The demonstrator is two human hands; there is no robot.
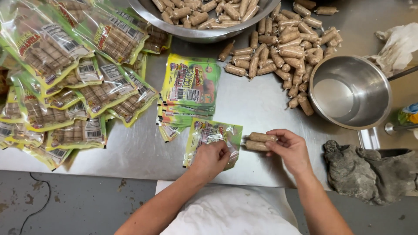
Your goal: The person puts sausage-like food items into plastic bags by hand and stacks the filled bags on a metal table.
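— Holding what, exactly, in each hand?

— Your right hand (291, 150) has its fingers clamped on two small brown rolls (260, 141), stacked one over the other, their free ends pointing to nine o'clock. Your left hand (210, 157) is curled with fingers together, pinching the open edge of an empty green-and-yellow pouch (212, 134) that lies flat on the steel table (257, 104).

— And how near are the rolls to the pouch?

— Just beside it, at three o'clock of its mouth, almost touching the edge.

— What lies around you?

— At twelve o'clock of the pouch, a stack of empty pouches (190, 85). At ten o'clock, filled packets (74, 82) are heaped together. A loose pile of rolls (283, 56) sits at one o'clock, below a large metal bowl (204, 30) holding more. At two o'clock of your right hand stands an empty steel pot (350, 91), and at three o'clock a crumpled grey cloth (370, 169).
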